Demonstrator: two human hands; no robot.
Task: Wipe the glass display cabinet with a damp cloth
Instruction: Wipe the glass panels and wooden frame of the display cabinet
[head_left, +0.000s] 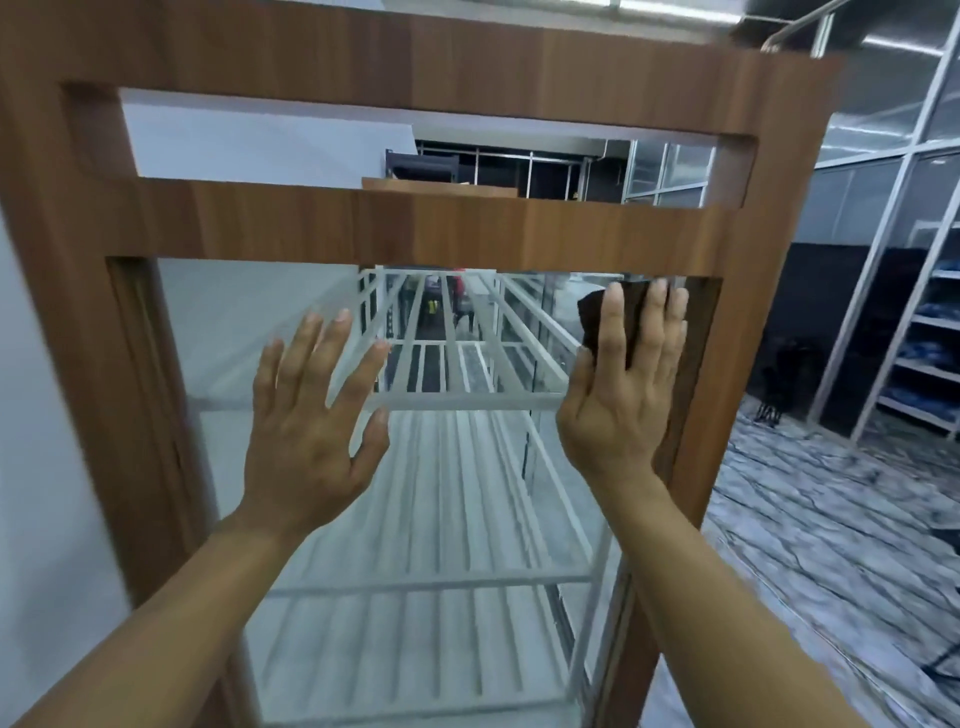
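The glass display cabinet (545, 234) has a brown wooden frame and a tall glass front pane (447, 493) with glass shelves behind it. My right hand (623, 395) lies flat with straight fingers near the pane's upper right corner, pressing a dark brown cloth (592, 322) against the glass. Only the cloth's top and left edge show past my fingers. My left hand (311, 415) is spread flat on the glass left of centre, fingers straight, holding nothing.
A white wall (41, 415) stands close on the left of the cabinet. To the right are a marbled grey floor (831, 519), metal shelving racks (924, 338) and glass partitions. Reflections of railings show in the pane.
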